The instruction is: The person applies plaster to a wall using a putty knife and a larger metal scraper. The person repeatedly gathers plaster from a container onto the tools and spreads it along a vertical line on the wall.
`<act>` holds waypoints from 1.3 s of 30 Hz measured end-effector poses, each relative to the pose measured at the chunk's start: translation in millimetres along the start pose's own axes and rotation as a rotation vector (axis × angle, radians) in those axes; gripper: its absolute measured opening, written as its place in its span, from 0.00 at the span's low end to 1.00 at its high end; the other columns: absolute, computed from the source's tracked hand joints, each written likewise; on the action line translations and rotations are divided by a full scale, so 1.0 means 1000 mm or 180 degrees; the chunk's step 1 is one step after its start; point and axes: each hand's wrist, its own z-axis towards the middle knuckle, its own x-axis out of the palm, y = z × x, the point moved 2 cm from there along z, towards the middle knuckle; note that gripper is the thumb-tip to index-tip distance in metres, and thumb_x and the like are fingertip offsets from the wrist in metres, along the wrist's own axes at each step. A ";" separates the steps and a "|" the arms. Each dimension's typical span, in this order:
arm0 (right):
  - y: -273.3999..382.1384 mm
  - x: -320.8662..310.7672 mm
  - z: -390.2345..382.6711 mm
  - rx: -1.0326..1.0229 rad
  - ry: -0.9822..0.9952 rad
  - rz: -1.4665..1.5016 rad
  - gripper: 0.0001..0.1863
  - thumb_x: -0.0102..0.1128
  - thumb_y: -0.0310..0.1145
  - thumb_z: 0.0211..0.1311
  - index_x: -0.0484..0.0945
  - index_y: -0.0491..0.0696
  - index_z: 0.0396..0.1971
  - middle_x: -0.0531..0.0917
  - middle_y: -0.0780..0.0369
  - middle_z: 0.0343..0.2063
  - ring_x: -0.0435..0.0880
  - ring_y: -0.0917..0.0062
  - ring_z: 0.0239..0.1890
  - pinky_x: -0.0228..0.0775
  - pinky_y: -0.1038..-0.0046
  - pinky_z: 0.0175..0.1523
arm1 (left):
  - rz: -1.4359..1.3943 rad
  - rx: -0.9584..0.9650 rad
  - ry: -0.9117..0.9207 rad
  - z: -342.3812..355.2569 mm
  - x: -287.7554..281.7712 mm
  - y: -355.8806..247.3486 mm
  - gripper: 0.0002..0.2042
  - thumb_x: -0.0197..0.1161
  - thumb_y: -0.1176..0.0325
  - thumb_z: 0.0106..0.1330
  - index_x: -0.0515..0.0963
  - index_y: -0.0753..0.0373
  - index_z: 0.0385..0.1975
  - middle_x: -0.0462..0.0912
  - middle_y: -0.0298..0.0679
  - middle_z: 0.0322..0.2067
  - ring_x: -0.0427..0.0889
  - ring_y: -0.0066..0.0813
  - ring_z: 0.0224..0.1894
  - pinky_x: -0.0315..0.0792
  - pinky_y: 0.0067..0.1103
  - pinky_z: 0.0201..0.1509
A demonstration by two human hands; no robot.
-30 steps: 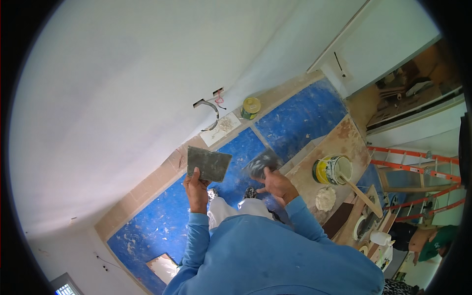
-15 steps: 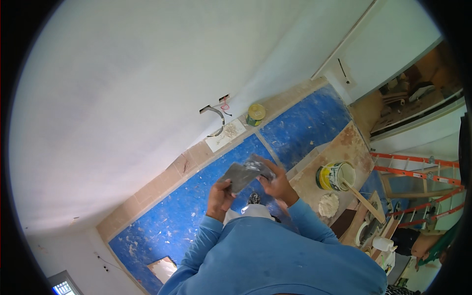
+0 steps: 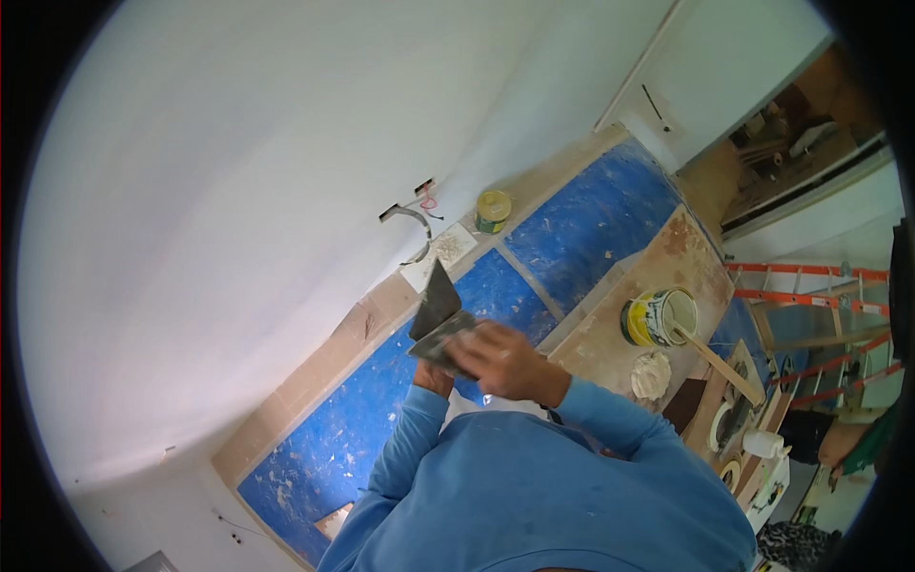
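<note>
Risk (judged): fingertip cut or pinch. The right hand [image 3: 515, 360] lies across the face of the front filling blade [image 3: 437, 341], whose left end meets the foot of the rear filling blade [image 3: 437, 300]. A slip along that meeting edge could bring metal onto skin; likely cause, smeared faces plus quick motion (right fingers blurred). Second risk: residue flicked onto the blue floor sheet [image 3: 510, 289], if one blade is dragged hard over the other.

Grip: right fingers closed over the front blade. Left hand [image 3: 434, 378] sits under that blade, its fingers mostly hidden; cannot tell its hold, nor confirm that it carries the rear blade.

Position: both blades held up before the torso, in view overlapping the sheet's wall-side edge; no surface carries them.

Appearance: thin, flat, dark grey, probably steel; straight edges, sharp corners. Rear blade stands steeply, one corner up; front blade tilts flatter, forming an open V with it. Front face dull, paler patches, perhaps dried filler. No handles visible.

Nearby: bucket [image 3: 640, 322] toward the right edge of the stained work platform [image 3: 610, 336], white filler mound [image 3: 651, 376] just beside it.
</note>
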 end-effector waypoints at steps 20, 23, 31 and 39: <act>-0.017 0.022 -0.026 0.0474 -0.0820 -0.0008 0.17 0.60 0.26 0.53 0.79 0.47 0.46 0.83 0.57 0.36 0.83 0.62 0.36 0.78 0.65 0.36 | -0.0492 -0.2029 0.2539 0.031 -0.074 0.027 0.14 0.46 0.57 0.75 0.73 0.61 0.41 0.74 0.29 0.19 0.66 0.15 0.10 0.59 0.17 0.21; -0.092 0.026 -0.055 0.1793 -0.0543 -0.0293 0.13 0.59 0.29 0.60 0.79 0.44 0.44 0.82 0.53 0.35 0.83 0.56 0.34 0.77 0.60 0.37 | -0.0282 -0.2358 0.2496 0.027 -0.061 0.030 0.15 0.47 0.56 0.74 0.73 0.62 0.39 0.73 0.31 0.17 0.65 0.19 0.09 0.59 0.18 0.18; -0.074 -0.017 -0.138 0.3089 -0.1078 0.1721 0.16 0.55 0.26 0.59 0.78 0.42 0.48 0.83 0.52 0.39 0.84 0.64 0.39 0.75 0.67 0.45 | 0.0830 -0.0325 0.0843 0.042 -0.061 0.026 0.14 0.64 0.60 0.68 0.78 0.64 0.45 0.83 0.37 0.31 0.83 0.30 0.27 0.80 0.26 0.35; -0.103 -0.016 -0.455 0.5136 -0.4870 0.1227 0.12 0.63 0.37 0.56 0.79 0.44 0.34 0.78 0.65 0.26 0.75 0.78 0.31 0.67 0.74 0.38 | 0.3458 0.0923 0.1144 0.050 -0.080 0.057 0.24 0.61 0.72 0.65 0.69 0.70 0.61 0.80 0.48 0.52 0.81 0.37 0.50 0.74 0.29 0.57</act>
